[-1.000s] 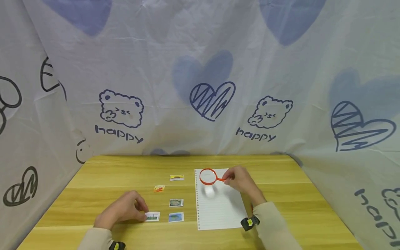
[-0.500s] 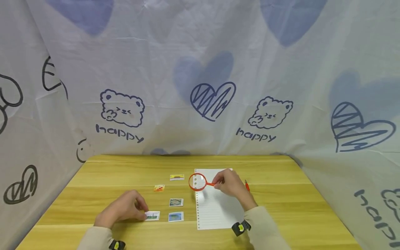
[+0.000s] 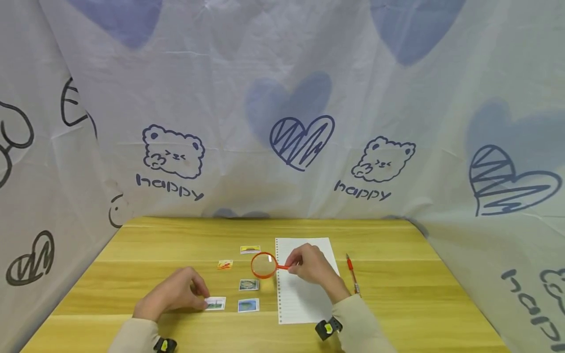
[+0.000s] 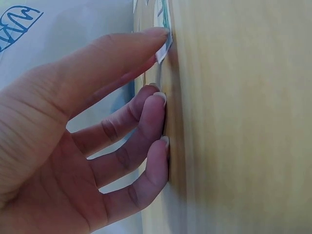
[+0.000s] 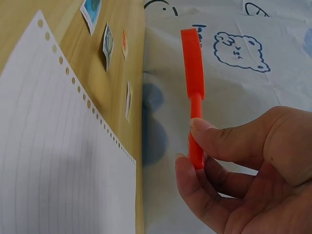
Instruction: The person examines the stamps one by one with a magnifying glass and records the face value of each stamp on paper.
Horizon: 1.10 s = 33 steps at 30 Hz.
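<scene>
My left hand (image 3: 174, 293) pinches the left edge of a small white-bordered stamp (image 3: 216, 303) with a green scene, low over the table. In the left wrist view, the thumb and index finger meet at this stamp's corner (image 4: 162, 48), and the other fingertips rest near the wood. My right hand (image 3: 312, 265) grips the handle of a red-rimmed magnifying glass (image 3: 264, 265), also seen edge-on as a red magnifying glass (image 5: 194, 63) in the right wrist view. Its lens hovers above a grey-green stamp (image 3: 249, 285); a blue stamp (image 3: 248, 305) lies just nearer.
A yellow stamp (image 3: 250, 250) and an orange-red stamp (image 3: 225, 264) lie farther back on the wooden table (image 3: 397, 314). Lined paper (image 3: 304, 306) with punched holes lies under the right hand. A red pen (image 3: 350, 267) lies right of it. Printed cloth (image 3: 238, 181) hangs behind.
The right hand has carried the magnifying glass left and nearer, from over the paper to above the stamps. The pen has come into full view. The left hand stays in place.
</scene>
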Each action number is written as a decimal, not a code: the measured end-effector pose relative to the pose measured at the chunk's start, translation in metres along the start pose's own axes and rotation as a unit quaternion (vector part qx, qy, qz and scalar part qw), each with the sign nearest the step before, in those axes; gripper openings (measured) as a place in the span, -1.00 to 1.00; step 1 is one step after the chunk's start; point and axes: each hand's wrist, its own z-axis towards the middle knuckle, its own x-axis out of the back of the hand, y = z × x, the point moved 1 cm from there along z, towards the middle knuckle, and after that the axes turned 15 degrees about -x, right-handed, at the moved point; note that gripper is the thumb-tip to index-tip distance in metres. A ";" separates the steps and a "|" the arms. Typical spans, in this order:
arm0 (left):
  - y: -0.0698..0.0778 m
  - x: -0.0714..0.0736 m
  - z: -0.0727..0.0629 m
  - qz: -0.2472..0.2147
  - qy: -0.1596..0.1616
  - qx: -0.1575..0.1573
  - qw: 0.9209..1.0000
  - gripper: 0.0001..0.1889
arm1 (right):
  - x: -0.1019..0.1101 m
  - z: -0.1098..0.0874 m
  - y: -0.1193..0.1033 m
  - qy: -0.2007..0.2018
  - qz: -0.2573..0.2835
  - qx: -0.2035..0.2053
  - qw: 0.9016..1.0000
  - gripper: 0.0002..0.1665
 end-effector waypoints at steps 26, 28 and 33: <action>-0.002 -0.001 0.001 0.000 -0.003 -0.006 1.000 -0.82 | -0.030 -0.007 -0.026 -0.035 0.003 0.018 0.999 -0.87; -0.002 -0.001 0.001 0.000 -0.004 -0.006 1.000 -0.82 | -0.032 -0.007 -0.027 -0.037 0.003 0.019 0.999 -0.88; -0.003 0.000 0.002 0.001 -0.006 -0.004 1.000 -0.83 | -0.037 -0.009 -0.032 -0.043 0.010 0.016 0.999 -0.88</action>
